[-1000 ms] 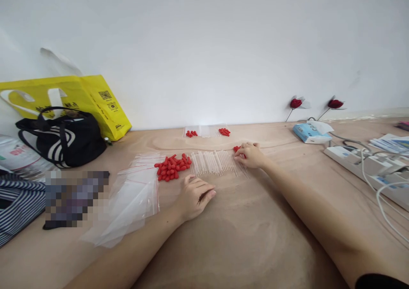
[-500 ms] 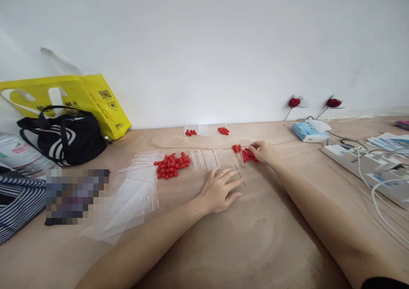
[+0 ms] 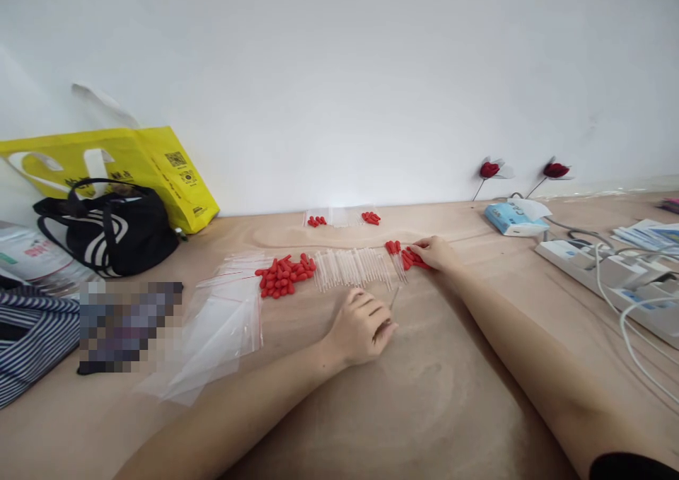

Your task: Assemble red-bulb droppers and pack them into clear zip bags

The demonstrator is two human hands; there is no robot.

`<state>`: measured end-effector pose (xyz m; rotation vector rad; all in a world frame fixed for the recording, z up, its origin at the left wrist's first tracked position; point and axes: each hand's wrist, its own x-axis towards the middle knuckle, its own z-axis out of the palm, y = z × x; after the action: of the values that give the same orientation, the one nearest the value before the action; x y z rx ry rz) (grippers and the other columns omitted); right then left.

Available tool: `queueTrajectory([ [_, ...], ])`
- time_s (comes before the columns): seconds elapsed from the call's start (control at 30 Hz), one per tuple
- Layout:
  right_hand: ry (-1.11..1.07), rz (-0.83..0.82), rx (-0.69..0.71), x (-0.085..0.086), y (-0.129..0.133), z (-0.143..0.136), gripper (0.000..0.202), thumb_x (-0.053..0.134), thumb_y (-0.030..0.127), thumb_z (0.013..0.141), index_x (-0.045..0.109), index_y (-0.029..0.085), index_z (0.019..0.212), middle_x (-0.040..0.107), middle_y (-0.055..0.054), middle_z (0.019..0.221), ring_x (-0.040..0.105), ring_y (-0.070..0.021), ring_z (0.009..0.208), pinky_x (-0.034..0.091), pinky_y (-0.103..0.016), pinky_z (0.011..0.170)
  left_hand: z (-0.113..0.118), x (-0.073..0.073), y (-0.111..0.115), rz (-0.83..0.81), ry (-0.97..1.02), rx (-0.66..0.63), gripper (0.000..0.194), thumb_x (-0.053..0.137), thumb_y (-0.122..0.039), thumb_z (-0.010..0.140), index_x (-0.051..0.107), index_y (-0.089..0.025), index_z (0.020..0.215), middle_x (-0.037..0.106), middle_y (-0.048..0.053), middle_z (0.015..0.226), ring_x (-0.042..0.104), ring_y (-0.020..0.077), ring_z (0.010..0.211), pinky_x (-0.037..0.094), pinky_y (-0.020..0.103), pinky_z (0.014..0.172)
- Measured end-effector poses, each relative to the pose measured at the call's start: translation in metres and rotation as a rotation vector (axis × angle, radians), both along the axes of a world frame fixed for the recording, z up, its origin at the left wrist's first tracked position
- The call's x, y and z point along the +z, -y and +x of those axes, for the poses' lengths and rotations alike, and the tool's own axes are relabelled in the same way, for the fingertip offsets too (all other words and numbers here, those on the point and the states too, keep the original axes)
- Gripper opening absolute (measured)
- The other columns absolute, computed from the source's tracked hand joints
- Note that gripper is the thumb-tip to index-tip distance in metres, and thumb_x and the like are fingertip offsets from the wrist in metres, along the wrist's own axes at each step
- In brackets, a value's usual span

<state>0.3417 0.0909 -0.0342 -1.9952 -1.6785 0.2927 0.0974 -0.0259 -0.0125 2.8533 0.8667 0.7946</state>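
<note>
My left hand (image 3: 361, 328) is curled above the table, with a thin glass tube (image 3: 394, 296) sticking up from between thumb and fingers. Just beyond it lies a row of clear glass dropper tubes (image 3: 350, 268). My right hand (image 3: 438, 254) reaches to a small heap of red rubber bulbs (image 3: 409, 259), fingers pinched together on a bulb there, partly hidden by the hand. Beside this heap are a few droppers (image 3: 393, 248) with red bulbs fitted on their tubes. A larger heap of red bulbs (image 3: 281, 276) sits at the left end of the row.
Clear zip bags (image 3: 212, 338) are spread left of the bulbs. Against the wall lies another bag (image 3: 339, 216) with red bulbs. A black bag (image 3: 127, 232) and yellow bag (image 3: 185, 176) stand left. Tissues (image 3: 512, 220) and a power strip (image 3: 573, 257) with cables are right.
My left hand has gone from spread fingers to curled, and the thin tube in it now points upward. My right fingers have lowered slightly onto the small heap of red bulbs.
</note>
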Motion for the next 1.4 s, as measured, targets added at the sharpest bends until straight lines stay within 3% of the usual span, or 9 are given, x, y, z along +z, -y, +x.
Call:
queueTrajectory([
  [0.1, -0.057, -0.02, -0.021, -0.002, -0.001, -0.001, 0.026, 0.054, 0.042, 0.071, 0.069, 0.022, 0.08, 0.067, -0.004, 0.077, 0.06, -0.0166, 0.069, 0.04, -0.024, 0.059, 0.013, -0.001, -0.002, -0.075, 0.013, 0.196, 0.014, 0.055, -0.031, 0.076, 0.056, -0.017, 0.076, 0.062, 0.004, 0.08, 0.056, 0.0199, 0.076, 0.04, 0.036, 0.07],
  [0.27, -0.051, 0.028, -0.072, 0.002, -0.001, -0.002, 0.026, 0.051, 0.039, 0.074, 0.066, 0.02, 0.081, 0.066, -0.006, 0.079, 0.058, -0.0178, 0.073, 0.04, -0.026, 0.061, 0.034, 0.0, -0.01, -0.177, -0.04, 0.316, 0.018, 0.059, -0.027, 0.074, 0.055, -0.016, 0.087, 0.06, 0.006, 0.086, 0.056, 0.0212, 0.078, 0.041, 0.034, 0.068],
  [0.43, -0.179, 0.441, -0.065, 0.005, 0.014, -0.012, 0.031, 0.038, 0.037, 0.082, 0.059, 0.016, 0.09, 0.063, -0.009, 0.087, 0.054, -0.0179, 0.077, 0.04, -0.03, 0.069, 0.018, 0.003, -0.008, -0.182, -0.082, 0.309, 0.013, 0.057, -0.014, 0.076, 0.054, -0.016, 0.088, 0.062, 0.003, 0.082, 0.056, 0.0204, 0.076, 0.039, 0.036, 0.071],
  [0.53, -0.194, 0.626, 0.122, 0.003, 0.039, -0.029, 0.031, 0.039, 0.037, 0.083, 0.055, 0.016, 0.1, 0.06, -0.009, 0.087, 0.052, -0.0184, 0.078, 0.039, -0.033, 0.072, -0.01, 0.001, -0.004, -0.126, -0.152, 0.256, 0.015, 0.052, -0.014, 0.079, 0.054, -0.016, 0.094, 0.061, 0.004, 0.084, 0.054, 0.0208, 0.077, 0.038, 0.036, 0.07],
  [0.67, -0.056, 0.557, 0.506, 0.002, 0.081, -0.057, 0.025, 0.041, 0.031, 0.085, 0.059, 0.02, 0.097, 0.058, -0.007, 0.082, 0.051, -0.0184, 0.08, 0.035, -0.034, 0.073, -0.049, -0.002, -0.003, -0.014, -0.177, 0.251, 0.017, 0.047, -0.015, 0.082, 0.056, -0.016, 0.097, 0.058, 0.005, 0.082, 0.051, 0.0203, 0.077, 0.038, 0.034, 0.069],
  [0.8, 0.031, 0.405, 0.68, 0.008, 0.109, -0.081, 0.019, 0.044, 0.029, 0.085, 0.061, 0.024, 0.092, 0.06, -0.004, 0.083, 0.05, -0.0164, 0.079, 0.029, -0.034, 0.07, -0.068, -0.001, -0.005, 0.045, -0.087, 0.244, 0.019, 0.041, -0.017, 0.085, 0.059, -0.018, 0.087, 0.057, 0.005, 0.082, 0.05, 0.0188, 0.079, 0.037, 0.035, 0.074],
  [1.0, -0.018, 0.283, 0.731, 0.015, 0.115, -0.101, 0.012, 0.048, 0.026, 0.083, 0.059, 0.023, 0.087, 0.063, -0.001, 0.085, 0.05, -0.0154, 0.08, 0.026, -0.033, 0.072, -0.067, 0.0, -0.006, 0.022, -0.031, 0.216, 0.018, 0.04, -0.018, 0.086, 0.058, -0.02, 0.085, 0.062, 0.0, 0.08, 0.054, 0.0156, 0.079, 0.023, 0.044, 0.094],
  [1.27, -0.092, 0.239, 0.73, 0.013, 0.116, -0.104, 0.007, 0.052, 0.025, 0.081, 0.057, 0.021, 0.082, 0.064, 0.0, 0.079, 0.05, -0.014, 0.075, 0.025, -0.032, 0.072, -0.068, -0.002, -0.006, 0.021, 0.006, 0.199, 0.019, 0.041, -0.019, 0.086, 0.06, -0.021, 0.086, 0.064, -0.001, 0.079, 0.057, 0.0139, 0.074, 0.025, 0.042, 0.092],
  [1.4, -0.122, 0.251, 0.742, 0.01, 0.115, -0.105, 0.013, 0.054, 0.028, 0.08, 0.06, 0.023, 0.091, 0.066, 0.0, 0.08, 0.051, -0.014, 0.075, 0.025, -0.033, 0.074, -0.068, -0.003, -0.005, 0.041, 0.039, 0.169, 0.019, 0.041, -0.018, 0.086, 0.06, -0.021, 0.089, 0.064, -0.001, 0.079, 0.058, 0.0128, 0.073, 0.024, 0.042, 0.093],
])
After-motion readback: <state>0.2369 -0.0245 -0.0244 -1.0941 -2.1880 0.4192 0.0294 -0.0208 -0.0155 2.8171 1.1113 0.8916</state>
